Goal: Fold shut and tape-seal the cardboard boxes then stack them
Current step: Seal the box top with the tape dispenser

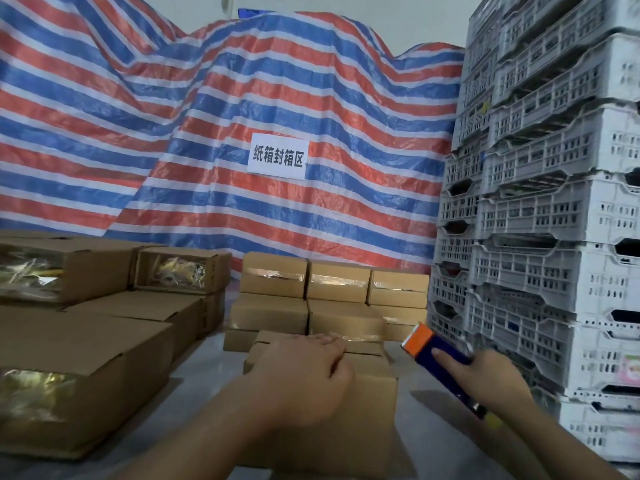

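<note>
a red, white and blue striped tarpaulin hung across the whole far side, with a white paper sign of printed characters fixed near its middle. on the right rose a tall stack of grey perforated plastic crates, reaching from the floor to the top of the view. on the left sat larger cardboard boxes with clear windows, piled in steps, with something yellowish showing behind the film. at the far centre, against the tarpaulin, sealed cardboard boxes stood stacked in rows, clear tape glinting over their seams. nearest, in the middle, lay the cardboard box being worked on, flaps down, just in front of that stack. the left hand rested palm down on its top, fingers bent over the far edge, pressing rather than gripping. to the right of the box and apart from it, the right hand gripped a blue tape dispenser with an orange end, index finger laid straight along its side.
</note>
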A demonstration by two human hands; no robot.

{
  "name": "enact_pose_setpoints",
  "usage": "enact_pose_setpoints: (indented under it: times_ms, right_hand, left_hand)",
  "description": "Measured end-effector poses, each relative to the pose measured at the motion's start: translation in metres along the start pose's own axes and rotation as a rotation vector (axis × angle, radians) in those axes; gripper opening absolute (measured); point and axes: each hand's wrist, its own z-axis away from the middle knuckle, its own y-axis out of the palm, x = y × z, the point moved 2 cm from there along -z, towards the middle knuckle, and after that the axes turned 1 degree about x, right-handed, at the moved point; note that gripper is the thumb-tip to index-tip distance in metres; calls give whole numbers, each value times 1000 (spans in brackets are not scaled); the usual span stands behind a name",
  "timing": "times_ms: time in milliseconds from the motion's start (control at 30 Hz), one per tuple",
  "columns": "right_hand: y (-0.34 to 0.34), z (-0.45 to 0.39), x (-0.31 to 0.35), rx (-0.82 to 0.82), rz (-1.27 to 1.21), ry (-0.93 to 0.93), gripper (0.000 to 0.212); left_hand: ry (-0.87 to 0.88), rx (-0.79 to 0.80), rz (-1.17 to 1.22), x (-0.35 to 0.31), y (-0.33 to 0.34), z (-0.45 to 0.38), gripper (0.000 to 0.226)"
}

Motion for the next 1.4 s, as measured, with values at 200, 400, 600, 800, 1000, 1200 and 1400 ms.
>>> enact_pose_setpoints:
  times_ms: [200, 400, 600, 800, 1000, 1200, 1400]
  right_hand:
    - [-48, 0, 65, 246, -1061, -40, 59]
    - [-58, 13, 141, 658, -1335, -166, 51]
    - [-37, 18, 165, 844, -1322, -165, 46]
    - [-28, 14, 167, 831, -1251, -154, 47]
    - [-32, 9, 178, 801, -1111, -291, 43]
    - [-32, 4, 182, 776, -1057, -322, 54]
    - [-32, 4, 184, 799, -1000, -298, 43]
  left_hand:
    - [-1, 26, 30, 2, 1, -2, 58]
    - [-3, 70, 82, -1, -10, 0, 55]
    - [-168, 208, 411, 1, -24, -1, 47]
    - [-286, 67, 859, 17, -25, -5, 21]
    - [-491, -42, 1763, 47, -45, -3, 57]
    - [-604, 52, 1931, 52, -55, -1, 73]
    - [-627, -42, 1959, 53, -54, -3, 34]
